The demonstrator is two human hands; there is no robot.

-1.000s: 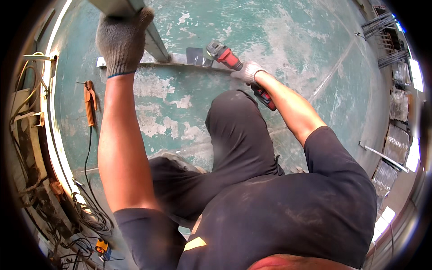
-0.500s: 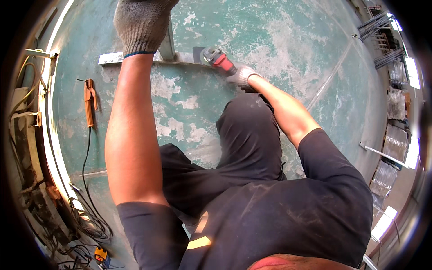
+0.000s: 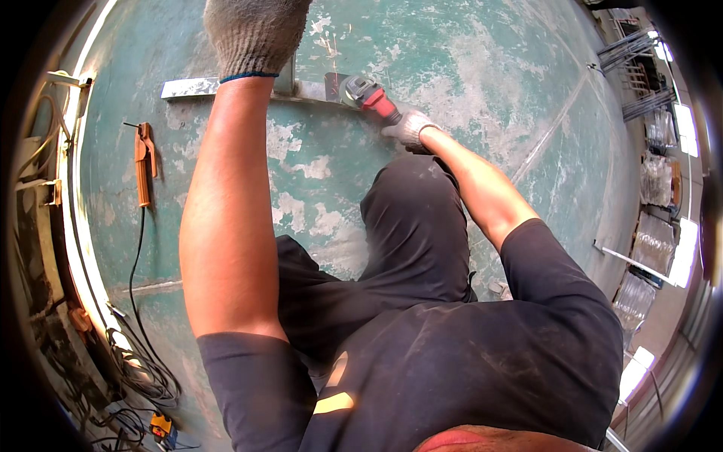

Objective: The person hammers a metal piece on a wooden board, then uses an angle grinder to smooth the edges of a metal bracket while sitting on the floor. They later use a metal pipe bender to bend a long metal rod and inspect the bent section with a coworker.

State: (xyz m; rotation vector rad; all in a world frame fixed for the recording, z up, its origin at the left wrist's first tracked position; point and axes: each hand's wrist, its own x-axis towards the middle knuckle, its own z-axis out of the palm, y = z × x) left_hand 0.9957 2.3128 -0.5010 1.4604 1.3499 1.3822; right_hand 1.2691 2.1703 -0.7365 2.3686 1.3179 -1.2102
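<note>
My right hand [image 3: 410,129], in a light knitted glove, is wrapped round the body of a red and grey angle grinder [image 3: 370,99]. The grinder's disc end sits at the right end of a pale metal bar [image 3: 188,89] on the floor, by a dark square plate [image 3: 334,87]. Faint orange sparks rise just beyond that plate. A second metal piece runs away from the bar, partly behind my left hand. My left hand [image 3: 257,34], in a grey knitted glove, reaches past the bar. Its fingers lie beyond the top edge, so whether it holds anything is hidden.
An orange welding electrode holder [image 3: 143,164] lies on the worn green floor [image 3: 482,90] at left, its black cable trailing to a coil [image 3: 151,377]. A yellow connector [image 3: 160,426] is near the lower left. Wrapped bundles [image 3: 654,241] line the far right.
My left hand has shifted slightly right in the picture. Sparks now show beyond the plate. The right hand keeps its hold on the grinder, almost in the same place.
</note>
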